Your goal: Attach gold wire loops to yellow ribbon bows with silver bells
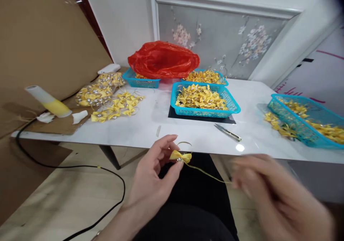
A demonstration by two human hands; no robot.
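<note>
Low centre of the frame: left hand [150, 183], fingers curled, thumb and forefinger pinched tight on a small yellow ribbon bow [181, 157] with a silver bead at its knot. Bow held just below the near edge of the white table [150, 126], over a dark lap. Thin gold loop [184, 144] standing up from the bow; thin yellow thread [206, 174] trailing from it down and to the right.

Lower right: right hand [271, 194], blurred, fingers half curled near the far end of the thread. Cannot tell whether closed on the thread or merely beside it.

On the table, centre: blue basket [233, 106] full of yellow bows, set on a dark mat [174, 113]. Just in front of it, toward the right, small thread snips [228, 132] lying flat. Behind, two more blue baskets, the left one [131, 79] under a red plastic bag [163, 60], the right one [217, 76] heaped with bows. Far right: another blue basket [309, 126] of bows, some spilled beside it.

Left of the table: loose pile of yellow bows [118, 106], clear bags of bows [99, 88] behind it, a white and yellow tube [48, 101] near the edge, brown cardboard [40, 36] at the upper left. Black cable [80, 167] curving across the floor at lower left.
</note>
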